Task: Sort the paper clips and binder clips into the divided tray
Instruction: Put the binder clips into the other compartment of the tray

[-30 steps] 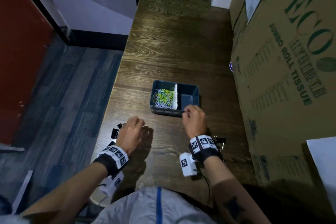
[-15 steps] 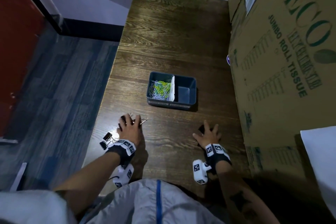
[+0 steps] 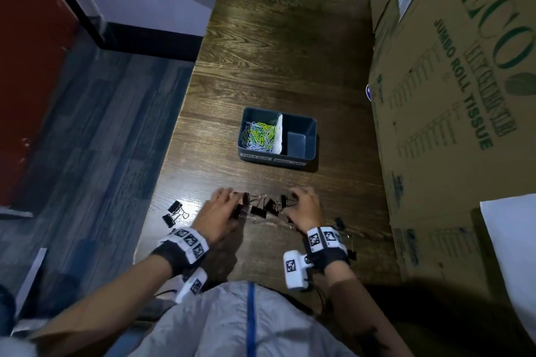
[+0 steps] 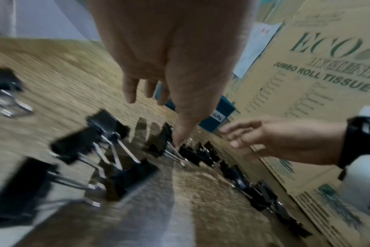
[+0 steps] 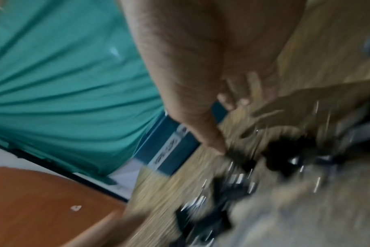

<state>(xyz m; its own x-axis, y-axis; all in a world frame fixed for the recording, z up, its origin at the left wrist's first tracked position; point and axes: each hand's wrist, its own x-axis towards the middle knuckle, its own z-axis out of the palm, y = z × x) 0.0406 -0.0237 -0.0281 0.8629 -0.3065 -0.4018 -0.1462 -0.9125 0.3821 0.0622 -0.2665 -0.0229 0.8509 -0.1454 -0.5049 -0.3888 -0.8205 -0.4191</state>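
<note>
- Along my right side stands the big cardboard box (image 3: 452, 113) with ECO and JUMBO ROLL TISSUE printed in green, up against the edge of the dark wooden table (image 3: 275, 52).
- Out past my hands sits the divided tray (image 3: 301, 151), dark blue with two labels on its near wall. Left compartment holds a heap of coloured paper clips (image 3: 259, 135), mostly green, yellow and white. Right compartment shows only its bare floor.
- My left hand (image 3: 219, 213) is down on the table with the fingers spread and fairly straight, thumb tip touching the wire handle of a clip in the left wrist view. It has nothing gripped, as far as I can see.
- My right hand (image 3: 304, 209) comes in from the other side, fingers loosely bent over the table. That wrist view is badly smeared, so I can't tell whether it has anything pinched.
- Between both hands lies a bunch of black binder clips (image 3: 261, 207), jumbled and touching each other, handles sticking out.
- Two more binder clips, a stray pair (image 3: 174, 213), lie left of my left hand near the table edge, and a few more (image 3: 346, 240) sit by my right wrist.
</note>
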